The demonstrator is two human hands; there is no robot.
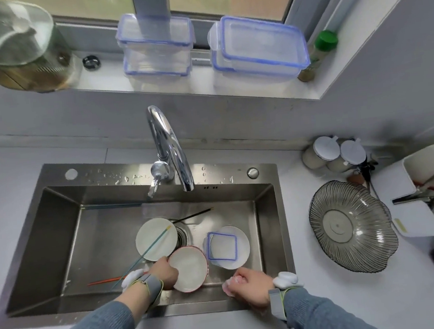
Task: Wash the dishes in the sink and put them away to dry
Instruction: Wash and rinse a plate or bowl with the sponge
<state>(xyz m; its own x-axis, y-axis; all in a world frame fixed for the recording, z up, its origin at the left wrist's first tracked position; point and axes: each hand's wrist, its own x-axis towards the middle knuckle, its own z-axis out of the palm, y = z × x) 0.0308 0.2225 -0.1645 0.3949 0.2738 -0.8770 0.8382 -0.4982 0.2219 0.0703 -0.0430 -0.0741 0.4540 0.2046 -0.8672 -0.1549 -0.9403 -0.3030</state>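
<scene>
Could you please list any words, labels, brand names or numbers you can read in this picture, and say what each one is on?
No text can be read anywhere in this view.
The green-capped bottle on the windowsill carries a label, but it is too blurred to read.
The small dark marks on the sink's back wall below the faucet are too small to tell.
The clear storage containers show no lettering.

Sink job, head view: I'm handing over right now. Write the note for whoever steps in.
Left hand grips the red-rimmed bowl at the sink's front. Right hand clutches a pink cloth beside it.
Still in the sink: a white plate with teal chopsticks across it, a blue-rimmed container on another white plate, orange chopsticks, a black chopstick.
Faucet is not running.
Done: nothing visibly washed.
Left: scrub, rinse, and put away everything.
</scene>
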